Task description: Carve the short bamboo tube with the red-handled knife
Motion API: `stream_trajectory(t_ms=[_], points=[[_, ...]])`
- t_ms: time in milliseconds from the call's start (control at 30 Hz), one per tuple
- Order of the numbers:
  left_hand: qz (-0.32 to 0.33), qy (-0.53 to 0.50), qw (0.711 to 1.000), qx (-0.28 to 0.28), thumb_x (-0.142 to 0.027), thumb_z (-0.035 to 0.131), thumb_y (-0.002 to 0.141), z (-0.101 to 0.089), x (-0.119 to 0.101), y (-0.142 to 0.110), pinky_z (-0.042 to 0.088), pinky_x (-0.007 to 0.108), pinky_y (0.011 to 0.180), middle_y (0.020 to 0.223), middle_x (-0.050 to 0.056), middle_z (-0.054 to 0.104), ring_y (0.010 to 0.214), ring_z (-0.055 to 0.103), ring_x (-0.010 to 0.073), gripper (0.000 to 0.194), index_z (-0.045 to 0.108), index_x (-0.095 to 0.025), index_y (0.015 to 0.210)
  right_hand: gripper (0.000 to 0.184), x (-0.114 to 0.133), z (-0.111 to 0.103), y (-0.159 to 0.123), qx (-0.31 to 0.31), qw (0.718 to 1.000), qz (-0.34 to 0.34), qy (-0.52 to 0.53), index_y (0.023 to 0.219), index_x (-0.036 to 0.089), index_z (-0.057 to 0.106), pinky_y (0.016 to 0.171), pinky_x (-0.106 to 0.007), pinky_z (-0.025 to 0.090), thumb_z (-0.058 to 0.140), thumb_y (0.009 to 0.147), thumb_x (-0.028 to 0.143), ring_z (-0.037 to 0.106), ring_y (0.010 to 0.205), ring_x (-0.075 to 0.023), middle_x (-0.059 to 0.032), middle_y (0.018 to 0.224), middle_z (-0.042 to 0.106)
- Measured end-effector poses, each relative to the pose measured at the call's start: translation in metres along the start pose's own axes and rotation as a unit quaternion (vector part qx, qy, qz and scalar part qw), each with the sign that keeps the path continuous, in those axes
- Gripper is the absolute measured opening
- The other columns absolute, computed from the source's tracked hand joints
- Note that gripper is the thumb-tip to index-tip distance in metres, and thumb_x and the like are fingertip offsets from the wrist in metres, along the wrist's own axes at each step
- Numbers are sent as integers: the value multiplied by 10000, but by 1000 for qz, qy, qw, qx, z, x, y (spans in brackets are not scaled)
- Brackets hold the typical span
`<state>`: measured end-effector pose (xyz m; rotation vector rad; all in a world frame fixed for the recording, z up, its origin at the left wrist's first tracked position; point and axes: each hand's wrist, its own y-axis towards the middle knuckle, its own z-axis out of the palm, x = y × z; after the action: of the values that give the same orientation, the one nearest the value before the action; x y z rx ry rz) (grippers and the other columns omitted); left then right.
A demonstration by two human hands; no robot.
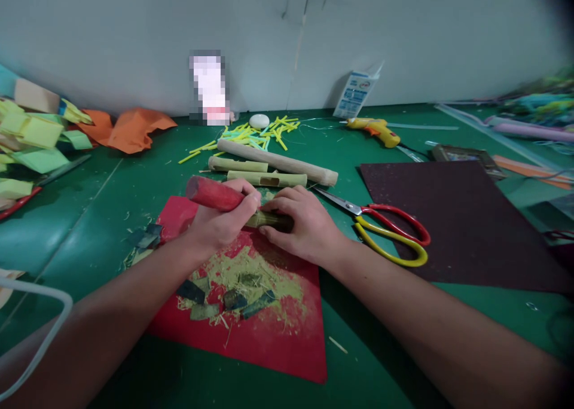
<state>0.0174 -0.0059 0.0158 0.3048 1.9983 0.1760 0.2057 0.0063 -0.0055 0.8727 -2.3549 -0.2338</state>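
My left hand [219, 220] is closed round the red handle of a tool [214, 194], whose working end is hidden behind my fingers. My right hand [301, 223] is pressed down, fingers curled, on a short green bamboo piece [269, 219] lying on a red mat [278, 331]. The tool meets the bamboo between my two hands. Yellowish shavings and dark bark chips [237, 289] lie on the mat in front of my hands.
Two more bamboo pieces [264, 177] and a wooden stick [278, 161] lie just beyond. Red-and-yellow scissors [385, 229] rest beside a dark sheet [461, 223]. A yellow glue gun [374, 131], coloured strips [255, 135] and paper scraps [36, 140] surround the green table.
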Motion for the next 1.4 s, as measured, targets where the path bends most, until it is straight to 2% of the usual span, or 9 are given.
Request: stream_trajectory(t_ms=[367, 467, 700, 967, 1400], points=[[-57, -30, 998, -5, -386, 540, 828, 1, -5, 1, 390, 280, 547, 542, -35, 486, 531, 440, 118, 236, 577, -197, 693, 235, -1, -1, 0, 4, 1000, -18, 6, 946, 161, 694, 786, -370, 412, 694, 746, 285, 554, 876, -236, -88, 940, 677], [-43, -21, 999, 2, -379, 538, 838, 0, -4, 1, 395, 282, 554, 539, -37, 492, 528, 449, 117, 238, 585, -194, 695, 221, 0, 0, 0, 4, 1000, -19, 4, 933, 159, 688, 778, -366, 409, 687, 746, 278, 551, 864, -230, -86, 931, 679], [5, 36, 999, 37, -381, 526, 889, -2, 2, -1, 476, 292, 688, 653, -16, 599, 672, 560, 143, 250, 608, -197, 741, 187, 0, 0, 0, 4, 1000, -24, -2, 903, 179, 665, 748, -349, 383, 694, 748, 279, 526, 831, -213, -61, 883, 672], [1, 45, 998, 41, -385, 518, 893, -3, 2, -2, 491, 304, 718, 672, -12, 611, 698, 579, 154, 245, 610, -202, 759, 204, 0, 0, 0, 9, 1000, -27, 2, 933, 186, 663, 745, -345, 383, 699, 764, 295, 527, 824, -208, -59, 880, 663], [6, 53, 997, 52, -372, 531, 897, -3, -1, -2, 477, 278, 679, 727, -18, 627, 689, 563, 137, 232, 623, -204, 766, 262, 1, 0, 0, 28, 999, -6, 38, 1023, 160, 700, 786, -336, 450, 689, 800, 297, 578, 897, -218, -92, 966, 661]])
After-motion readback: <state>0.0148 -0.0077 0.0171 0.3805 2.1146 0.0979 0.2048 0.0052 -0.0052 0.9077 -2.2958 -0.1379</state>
